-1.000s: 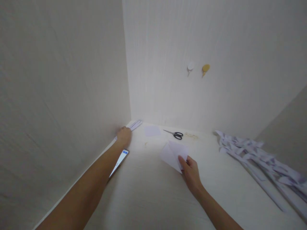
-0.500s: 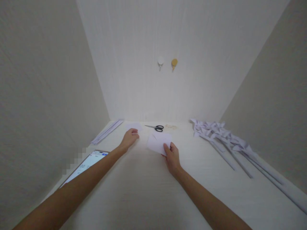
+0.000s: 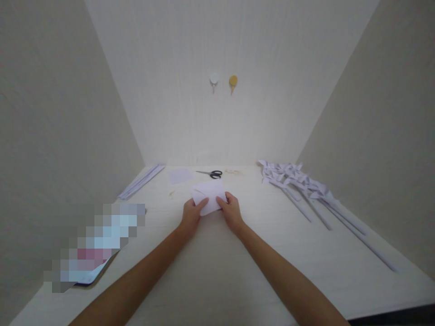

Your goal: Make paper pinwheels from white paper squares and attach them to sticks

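Both hands hold one sheet of white paper (image 3: 210, 192) above the middle of the table. My left hand (image 3: 192, 215) grips its left lower edge, thumb on top and fingers underneath. My right hand (image 3: 231, 210) pinches the right lower edge in the same way. A slit or crease line runs across the sheet's upper left part. Just beyond the paper lie black-handled scissors (image 3: 212, 174), blades toward the left. Left of the scissors a flat square of white paper (image 3: 180, 175) rests on the table.
Paper pinwheels on sticks (image 3: 295, 179) lie piled along the right side. White paper sticks (image 3: 142, 182) lie at the back left. A phone, partly pixelated (image 3: 112, 231), is at the left. Two hooks, one white (image 3: 214, 79) and one yellow (image 3: 233, 81), are on the back wall.
My left hand has come from beside the flat square at the back to take hold of the paper's left edge. My right hand keeps its grip. The view has shifted slightly.
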The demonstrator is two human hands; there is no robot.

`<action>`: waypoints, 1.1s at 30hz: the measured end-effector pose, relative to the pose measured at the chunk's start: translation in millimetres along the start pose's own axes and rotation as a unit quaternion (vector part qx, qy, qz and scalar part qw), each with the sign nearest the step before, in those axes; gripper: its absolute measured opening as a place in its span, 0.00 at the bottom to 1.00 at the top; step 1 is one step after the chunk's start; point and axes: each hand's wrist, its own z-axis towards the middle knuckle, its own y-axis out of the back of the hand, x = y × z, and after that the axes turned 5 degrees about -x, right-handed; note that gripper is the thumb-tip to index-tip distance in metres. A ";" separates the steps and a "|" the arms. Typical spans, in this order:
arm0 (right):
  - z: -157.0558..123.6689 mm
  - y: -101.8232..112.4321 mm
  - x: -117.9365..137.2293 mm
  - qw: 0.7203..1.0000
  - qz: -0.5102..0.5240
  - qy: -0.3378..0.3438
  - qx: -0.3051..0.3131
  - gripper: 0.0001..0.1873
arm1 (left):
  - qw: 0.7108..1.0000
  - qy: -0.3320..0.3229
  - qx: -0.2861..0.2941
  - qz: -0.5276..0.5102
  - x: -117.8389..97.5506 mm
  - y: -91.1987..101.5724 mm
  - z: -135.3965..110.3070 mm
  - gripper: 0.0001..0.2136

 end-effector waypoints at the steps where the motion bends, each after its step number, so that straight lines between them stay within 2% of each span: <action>1: 0.1 0.0 1.5 1.000 -0.005 -0.004 0.004 0.07 | 1.000 -0.017 -0.006 -0.003 1.4 2.8 2.4 0.14; 4: 1.7 0.8 5.3 1.000 -0.010 -0.010 0.010 0.06 | 0.998 -0.061 -0.020 0.021 1.8 12.0 10.2 0.15; 9: 6.7 7.6 7.5 0.999 -0.016 -0.011 0.036 0.07 | 0.994 -0.088 -0.026 0.065 0.7 22.7 18.1 0.17; 15: 12.1 16.2 6.9 0.995 -0.008 -0.025 0.096 0.07 | 0.991 -0.101 -0.057 0.074 1.7 20.9 17.6 0.16; 19: 12.6 17.1 5.9 0.994 0.001 -0.034 0.103 0.07 | 0.988 -0.112 -0.072 0.072 2.1 19.7 17.9 0.16; 29: 7.4 15.0 11.1 0.995 0.000 -0.050 0.082 0.10 | 0.996 -0.064 -0.051 0.018 -2.6 15.4 13.6 0.15; 33: 9.2 15.8 9.6 0.998 -0.005 -0.038 0.053 0.11 | 0.997 -0.020 0.013 -0.077 -10.8 10.2 7.4 0.12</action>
